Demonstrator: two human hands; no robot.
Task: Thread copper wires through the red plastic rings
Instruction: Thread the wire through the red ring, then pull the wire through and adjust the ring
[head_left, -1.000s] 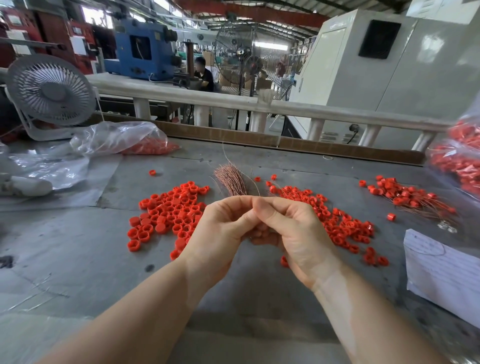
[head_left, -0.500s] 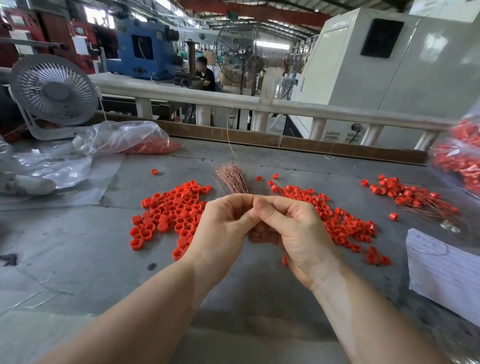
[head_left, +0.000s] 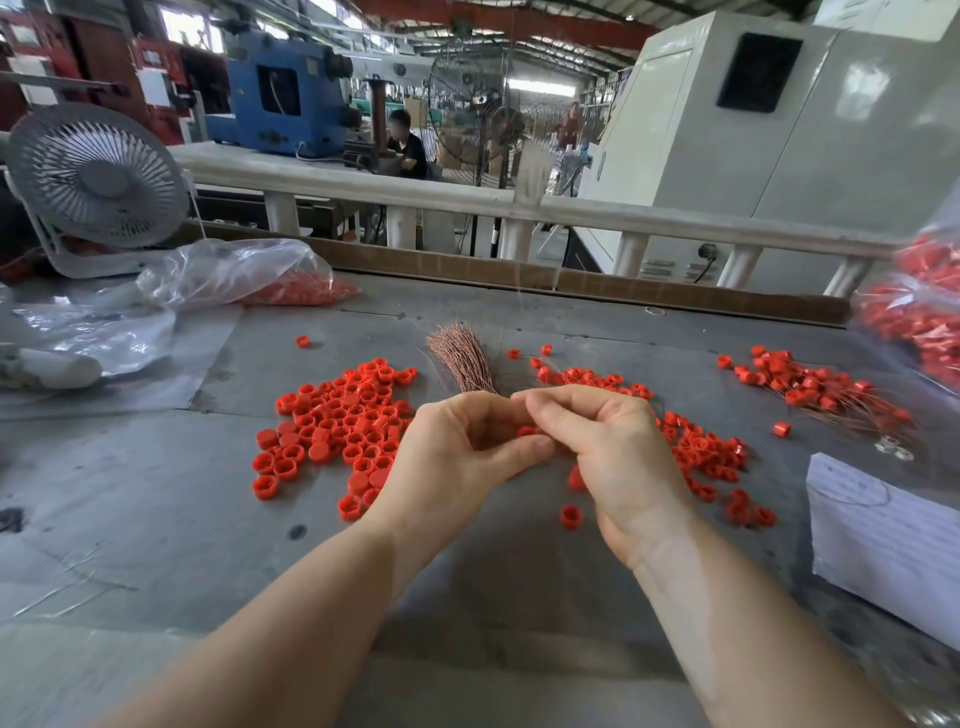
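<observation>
At center frame, your left hand and right hand meet, fingers pinching one red ring; the copper wire bundle fans just above, loose rings scattered across the counter.

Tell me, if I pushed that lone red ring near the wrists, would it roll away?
Probably only if tipped. The lone red ring seems to sit on a flat end on the table, so it would likely slide. It looks like small hollow plastic, so probably very light.
</observation>
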